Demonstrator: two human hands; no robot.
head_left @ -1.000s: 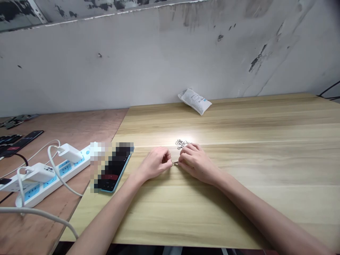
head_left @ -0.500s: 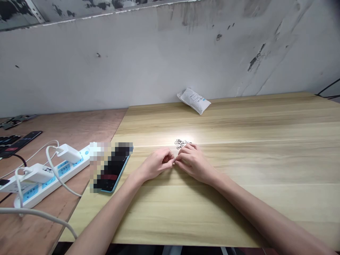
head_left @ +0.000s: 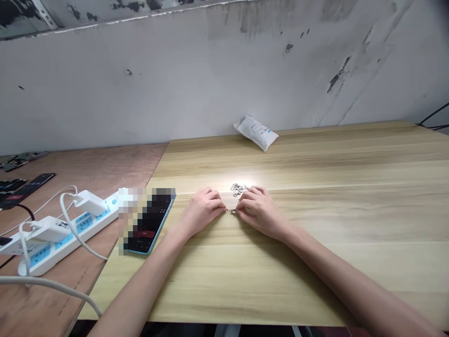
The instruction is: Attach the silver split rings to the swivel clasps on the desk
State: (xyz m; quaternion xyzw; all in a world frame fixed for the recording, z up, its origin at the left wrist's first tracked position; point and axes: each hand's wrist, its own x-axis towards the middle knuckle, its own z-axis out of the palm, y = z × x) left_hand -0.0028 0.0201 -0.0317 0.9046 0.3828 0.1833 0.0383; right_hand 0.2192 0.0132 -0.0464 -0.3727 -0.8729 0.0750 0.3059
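Drawn slightly apart since the earlier frame, the left hand (head_left: 204,207) and right hand (head_left: 258,210) pinch either end of a small metal piece (head_left: 231,211) above the table (head_left: 333,196), apparently mid-adjustment; the next move calls for steady control. A metal link cluster (head_left: 239,189) lies just beyond, a phone (head_left: 150,231) left, a packet (head_left: 258,133) far, neither obstructing.

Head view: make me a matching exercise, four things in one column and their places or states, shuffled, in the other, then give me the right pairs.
Things:
1. small metal piece
2. white packet
3. power strip
4. blue-edged phone

Places or states:
A. bearing white chargers
B. on the pale tabletop, beside the left forearm
C. by the wall
D. between left hand and right hand

Pairs: 1-D, 2-C, 3-A, 4-B
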